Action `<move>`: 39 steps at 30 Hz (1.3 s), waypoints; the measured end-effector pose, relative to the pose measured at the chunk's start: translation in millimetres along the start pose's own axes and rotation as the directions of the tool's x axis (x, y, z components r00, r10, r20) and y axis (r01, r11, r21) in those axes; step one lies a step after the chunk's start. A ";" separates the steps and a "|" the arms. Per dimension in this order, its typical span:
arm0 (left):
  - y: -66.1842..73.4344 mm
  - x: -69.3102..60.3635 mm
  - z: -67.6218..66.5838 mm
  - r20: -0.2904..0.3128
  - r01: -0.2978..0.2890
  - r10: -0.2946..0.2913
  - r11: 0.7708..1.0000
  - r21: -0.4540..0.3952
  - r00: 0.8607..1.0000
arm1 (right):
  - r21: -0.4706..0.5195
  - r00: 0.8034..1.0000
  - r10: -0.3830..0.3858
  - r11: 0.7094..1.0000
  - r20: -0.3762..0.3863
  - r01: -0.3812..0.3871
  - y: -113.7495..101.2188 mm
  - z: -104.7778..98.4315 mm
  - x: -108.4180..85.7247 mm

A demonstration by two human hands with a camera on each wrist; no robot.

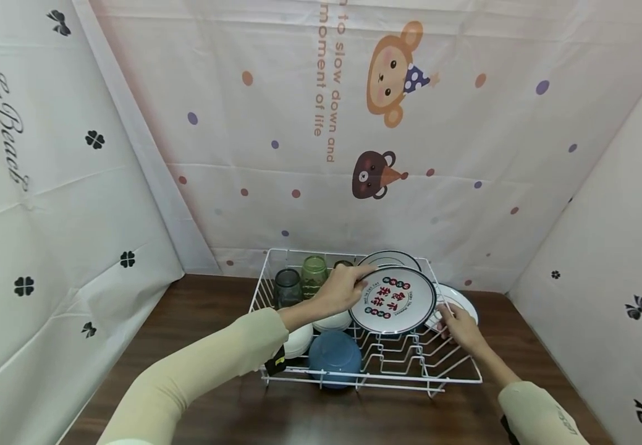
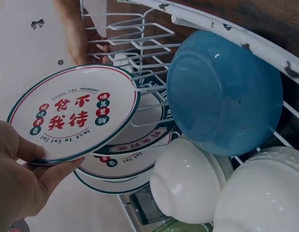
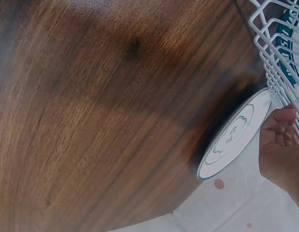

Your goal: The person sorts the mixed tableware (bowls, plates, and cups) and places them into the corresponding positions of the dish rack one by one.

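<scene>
My left hand (image 1: pixel 343 289) pinches the rim of a round white plate (image 1: pixel 393 300) with a dark green edge and red characters, tilted above the wire dish rack (image 1: pixel 398 376). In the left wrist view the thumb (image 2: pixel 31 151) lies on the plate's face and the fingers are beneath. More plates (image 2: pixel 125 166) stand in the rack behind it. At the rack's right side, my right hand (image 1: pixel 462 327) has its fingers curled at the side wires, seemingly gripping them; the fingertips are partly hidden. Just beyond that hand, another white plate (image 3: pixel 236 135) is outside the rack, its underside showing.
The rack's left part holds a blue bowl (image 1: pixel 334 358), white bowls (image 2: pixel 185 181), a dark glass (image 1: pixel 288 287) and a green glass (image 1: pixel 314 274). Beneath is a brown wooden table (image 3: pixel 91 121). Printed cloth walls (image 1: pixel 298 123) stand behind and at both sides.
</scene>
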State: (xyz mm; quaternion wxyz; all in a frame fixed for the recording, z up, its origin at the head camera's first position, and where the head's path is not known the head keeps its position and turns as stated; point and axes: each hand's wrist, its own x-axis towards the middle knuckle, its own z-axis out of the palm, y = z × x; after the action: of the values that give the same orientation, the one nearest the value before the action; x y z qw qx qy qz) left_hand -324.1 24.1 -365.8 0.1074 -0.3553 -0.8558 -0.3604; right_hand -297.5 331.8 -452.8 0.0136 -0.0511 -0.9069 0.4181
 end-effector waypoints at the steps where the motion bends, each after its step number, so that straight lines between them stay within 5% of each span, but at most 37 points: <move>1: -0.3 -0.1 1.2 0.009 -0.003 0.003 1.000 0.001 1.000 | -0.003 1.000 0.002 1.000 -0.008 -0.002 -0.3 1.0 -0.7; 10: -3.3 2.3 8.9 0.058 -0.013 0.012 1.000 0.007 0.998 | -0.136 0.988 -0.034 0.991 -0.148 0.014 -2.1 1.6 1.4; 26: -2.3 -0.1 18.6 0.132 0.029 -0.032 0.999 0.026 0.991 | -0.151 0.989 -0.057 0.988 -0.139 0.036 -0.5 0.5 -0.3; 39: -2.6 -0.2 17.7 0.171 0.008 -0.015 0.999 0.040 0.985 | -0.172 0.993 -0.046 0.985 -0.110 0.026 -0.6 1.7 -2.1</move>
State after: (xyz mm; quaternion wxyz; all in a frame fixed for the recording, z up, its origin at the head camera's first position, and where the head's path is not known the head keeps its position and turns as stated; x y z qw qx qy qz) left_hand -324.4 35.0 -380.0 0.0384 -0.3776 -0.8708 -0.3125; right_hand -295.6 329.9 -453.4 0.0683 -0.0593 -0.9378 0.3352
